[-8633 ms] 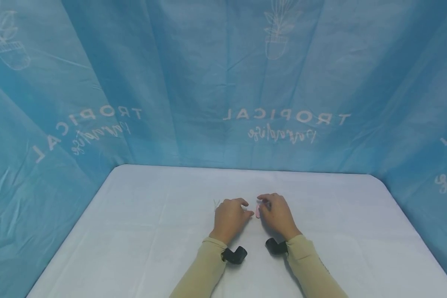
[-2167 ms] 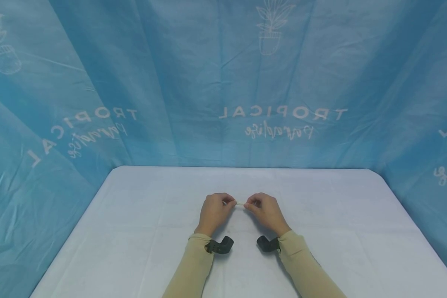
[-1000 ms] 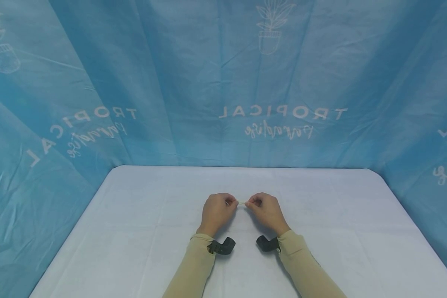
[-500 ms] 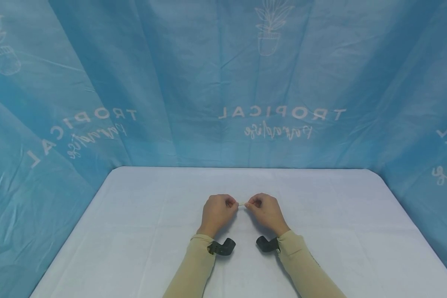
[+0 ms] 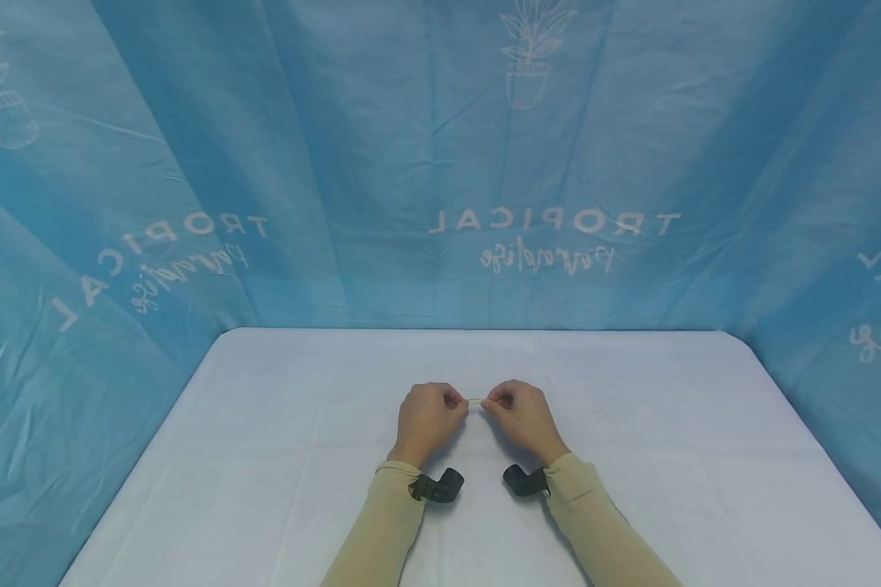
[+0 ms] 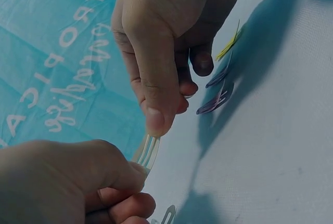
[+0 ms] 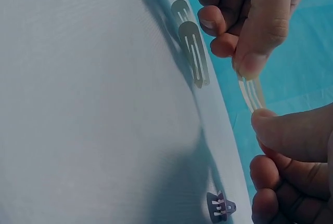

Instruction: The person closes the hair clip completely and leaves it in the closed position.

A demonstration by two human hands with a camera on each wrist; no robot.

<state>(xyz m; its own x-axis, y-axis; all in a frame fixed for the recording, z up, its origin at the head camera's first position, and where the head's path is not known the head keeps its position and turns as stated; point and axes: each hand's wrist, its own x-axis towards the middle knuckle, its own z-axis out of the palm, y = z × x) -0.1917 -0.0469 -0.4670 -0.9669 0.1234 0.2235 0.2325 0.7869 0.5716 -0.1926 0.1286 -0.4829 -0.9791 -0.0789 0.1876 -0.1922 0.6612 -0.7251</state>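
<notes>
My left hand (image 5: 427, 417) and right hand (image 5: 523, 414) meet over the middle of the white table, fingertips facing. Between them they pinch a pale cream snap hair clip (image 6: 150, 148), one end each. In the right wrist view the slotted strips of that clip (image 7: 252, 93) show, slightly bowed. The left hand (image 6: 78, 180) enters the left wrist view at lower left, with the right hand (image 6: 166, 31) above it. From the right wrist camera, the left hand (image 7: 255, 21) is at the top and the right hand (image 7: 294, 146) lower right. The fingertips hide both clip ends.
On the tabletop lie a yellow clip (image 6: 228, 46), a purple clip (image 6: 212, 104), two greenish-grey snap clips (image 7: 192, 52) and a small purple claw clip (image 7: 221, 207). A blue curtain (image 5: 382, 269) hangs behind the table's far edge.
Earlier the hands were apart, a pink clip between them; later both pinch the pale clip. During the last second the hands stay nearly in place and the clip shifts slightly between them.
</notes>
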